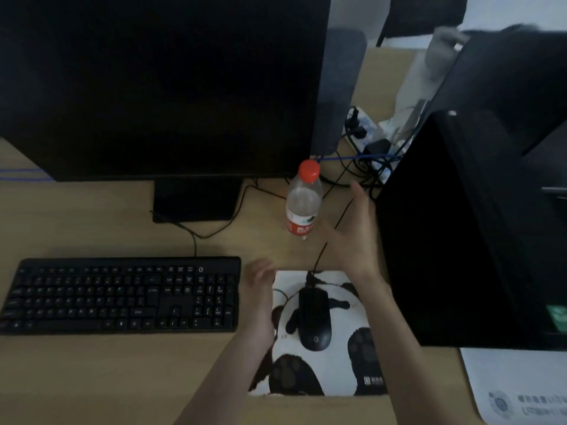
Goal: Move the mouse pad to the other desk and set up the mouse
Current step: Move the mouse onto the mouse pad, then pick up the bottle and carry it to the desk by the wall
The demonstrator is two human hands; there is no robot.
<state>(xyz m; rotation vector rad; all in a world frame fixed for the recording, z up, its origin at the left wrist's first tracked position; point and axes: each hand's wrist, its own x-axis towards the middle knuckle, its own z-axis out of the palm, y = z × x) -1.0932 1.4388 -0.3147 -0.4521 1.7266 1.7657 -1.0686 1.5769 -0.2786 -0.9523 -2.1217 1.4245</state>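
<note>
A white mouse pad with a black panda print lies on the wooden desk, right of the keyboard. A black wired mouse rests on the pad's middle, its cable running away toward the back. My left hand hovers at the pad's left edge, fingers loosely curled and blurred, holding nothing. My right hand is raised beyond the pad's far edge, fingers spread, empty, just right of a plastic water bottle.
A black keyboard sits to the left, a large dark monitor behind it. A red-capped water bottle stands past the pad. A black computer tower blocks the right side. Cables and a power strip lie behind. A second white pad is at bottom right.
</note>
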